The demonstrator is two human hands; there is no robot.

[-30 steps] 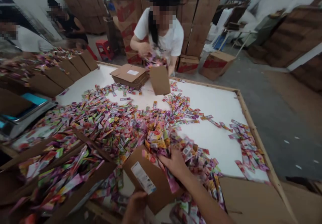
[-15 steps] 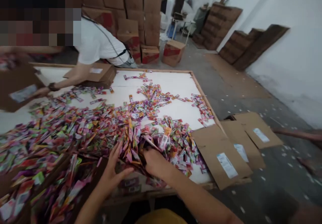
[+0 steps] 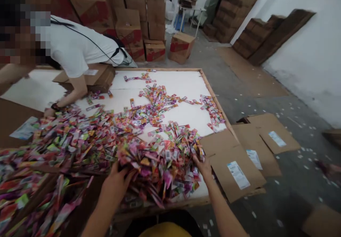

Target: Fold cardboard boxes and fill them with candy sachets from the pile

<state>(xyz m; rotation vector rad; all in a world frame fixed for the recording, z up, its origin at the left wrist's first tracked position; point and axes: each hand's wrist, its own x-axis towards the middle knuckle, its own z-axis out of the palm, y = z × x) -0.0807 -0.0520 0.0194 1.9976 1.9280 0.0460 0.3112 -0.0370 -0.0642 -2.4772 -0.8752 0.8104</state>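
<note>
Small colourful sachets (image 3: 149,159) lie heaped on a white-topped table before me, some of them blurred. My left hand (image 3: 115,182) is at the left side of the near heap, thumb and fingers apart, fingertips partly hidden among the sachets. At the heap's right side, my right hand (image 3: 203,166) touches the sachets with its fingers spread. An opened cardboard box (image 3: 90,194) full of sachets stands at the lower left, beside my left forearm.
A co-worker in a white shirt (image 3: 71,45) leans over the far left, one hand (image 3: 50,112) at the sachets near another box (image 3: 16,120). Flattened cartons (image 3: 234,166) with labels overhang the right edge. A wooden rim (image 3: 215,100) borders the table. Boxes (image 3: 156,50) stand behind.
My right hand has come out of the heap and moved right, its fingers now spread. The sachets between my hands are spread wider. The co-worker's hand has left the box and is at the sachets.
</note>
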